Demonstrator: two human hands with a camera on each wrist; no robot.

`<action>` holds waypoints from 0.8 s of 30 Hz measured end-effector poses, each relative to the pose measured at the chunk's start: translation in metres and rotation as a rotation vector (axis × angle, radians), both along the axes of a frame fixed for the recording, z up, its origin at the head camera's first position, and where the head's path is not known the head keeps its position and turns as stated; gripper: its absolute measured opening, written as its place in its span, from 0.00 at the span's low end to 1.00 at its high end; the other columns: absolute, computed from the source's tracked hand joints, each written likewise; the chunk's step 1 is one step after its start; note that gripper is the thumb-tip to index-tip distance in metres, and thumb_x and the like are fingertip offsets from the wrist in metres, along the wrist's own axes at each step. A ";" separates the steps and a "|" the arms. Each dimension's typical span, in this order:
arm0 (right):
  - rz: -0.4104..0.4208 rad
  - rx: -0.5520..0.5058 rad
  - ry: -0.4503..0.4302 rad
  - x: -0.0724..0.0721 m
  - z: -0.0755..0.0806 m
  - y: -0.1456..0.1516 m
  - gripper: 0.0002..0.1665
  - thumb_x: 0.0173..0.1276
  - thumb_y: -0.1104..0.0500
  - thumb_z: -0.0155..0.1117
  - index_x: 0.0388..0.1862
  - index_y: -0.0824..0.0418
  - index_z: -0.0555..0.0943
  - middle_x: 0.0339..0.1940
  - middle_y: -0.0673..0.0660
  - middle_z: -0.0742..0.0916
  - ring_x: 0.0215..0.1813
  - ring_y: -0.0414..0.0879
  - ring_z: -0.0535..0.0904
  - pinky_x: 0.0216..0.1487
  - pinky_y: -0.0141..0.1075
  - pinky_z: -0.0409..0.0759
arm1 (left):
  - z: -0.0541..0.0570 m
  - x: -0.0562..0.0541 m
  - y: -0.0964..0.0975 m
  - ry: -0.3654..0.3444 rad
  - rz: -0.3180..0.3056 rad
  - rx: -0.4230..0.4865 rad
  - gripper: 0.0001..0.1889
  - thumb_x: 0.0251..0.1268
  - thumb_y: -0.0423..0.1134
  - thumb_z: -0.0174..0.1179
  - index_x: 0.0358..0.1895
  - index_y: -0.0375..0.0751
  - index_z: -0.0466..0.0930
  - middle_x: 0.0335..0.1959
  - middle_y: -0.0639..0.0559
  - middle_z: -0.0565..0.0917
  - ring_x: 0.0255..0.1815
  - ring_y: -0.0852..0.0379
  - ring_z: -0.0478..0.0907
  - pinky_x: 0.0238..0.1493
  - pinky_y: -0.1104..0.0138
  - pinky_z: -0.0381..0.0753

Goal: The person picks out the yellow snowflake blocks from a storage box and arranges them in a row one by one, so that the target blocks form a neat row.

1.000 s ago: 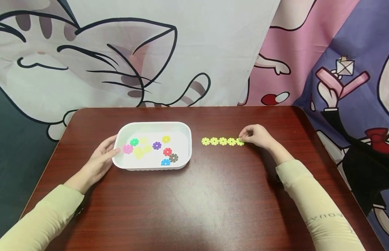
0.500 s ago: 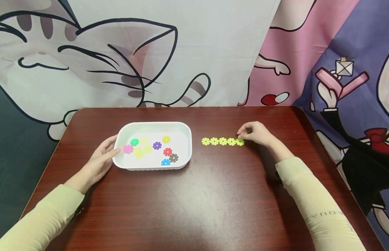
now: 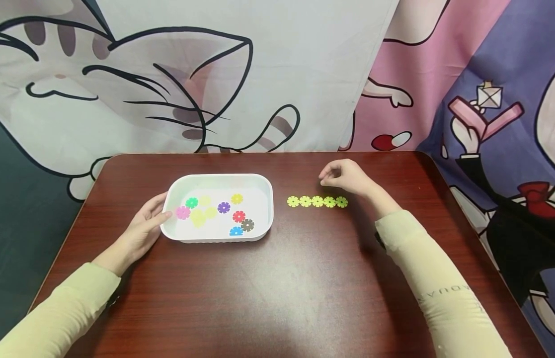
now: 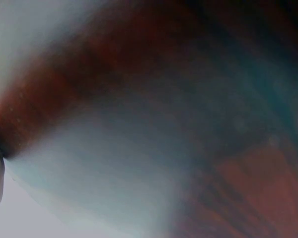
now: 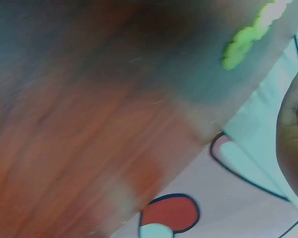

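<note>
In the head view my left hand (image 3: 140, 228) grips the left end of a white tray (image 3: 264, 226), its thumb over the rim. Inside lie several notched, flower-shaped plastic discs, among them a pink one (image 3: 183, 213), a purple one (image 3: 224, 208) and a blue one (image 3: 236, 231). Right of the tray, a straight row of several yellow-green flower discs (image 3: 317, 201) lies on the table. My right hand (image 3: 349, 176) hovers just beyond that row, fingers loosely bent, with nothing visible in them. The right wrist view shows the row (image 5: 238, 47) near the hand (image 5: 293, 134).
The brown wooden table (image 3: 277, 293) reaches back to a cartoon-printed cloth (image 3: 304, 74) hanging behind its far edge. More printed cloth (image 3: 483, 174) hangs along the right side. The left wrist view is mostly blurred.
My right hand has let go of the row's right-end disc, then lifted and moved left and away from me. The left hand and tray have stayed put.
</note>
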State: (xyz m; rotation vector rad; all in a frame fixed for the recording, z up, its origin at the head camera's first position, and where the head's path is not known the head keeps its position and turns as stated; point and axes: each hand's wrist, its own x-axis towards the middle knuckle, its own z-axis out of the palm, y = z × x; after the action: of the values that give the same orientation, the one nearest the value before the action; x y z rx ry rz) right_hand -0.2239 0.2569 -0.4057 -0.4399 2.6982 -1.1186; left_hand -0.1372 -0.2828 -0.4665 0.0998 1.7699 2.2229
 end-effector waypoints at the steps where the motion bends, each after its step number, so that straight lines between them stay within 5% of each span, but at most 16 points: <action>1: 0.005 -0.005 0.007 -0.002 0.001 -0.004 0.08 0.67 0.66 0.76 0.44 0.67 0.89 0.39 0.62 0.92 0.36 0.34 0.82 0.43 0.25 0.79 | 0.000 0.000 0.000 -0.001 0.000 -0.002 0.24 0.81 0.27 0.54 0.71 0.53 0.67 0.66 0.67 0.74 0.65 0.75 0.75 0.61 0.79 0.80; 24: 0.147 -0.073 0.045 -0.019 0.031 -0.118 0.07 0.68 0.64 0.76 0.44 0.64 0.89 0.41 0.59 0.92 0.45 0.49 0.88 0.53 0.37 0.86 | 0.001 -0.001 0.000 0.006 -0.006 0.010 0.24 0.81 0.27 0.53 0.72 0.52 0.67 0.67 0.66 0.74 0.65 0.74 0.75 0.61 0.79 0.80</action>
State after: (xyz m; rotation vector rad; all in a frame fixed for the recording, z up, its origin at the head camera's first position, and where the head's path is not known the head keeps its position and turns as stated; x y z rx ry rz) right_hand -0.2426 0.1388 -0.3744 -0.6716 2.6186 -1.1821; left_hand -0.1380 -0.2825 -0.4655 0.1139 1.7593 2.2293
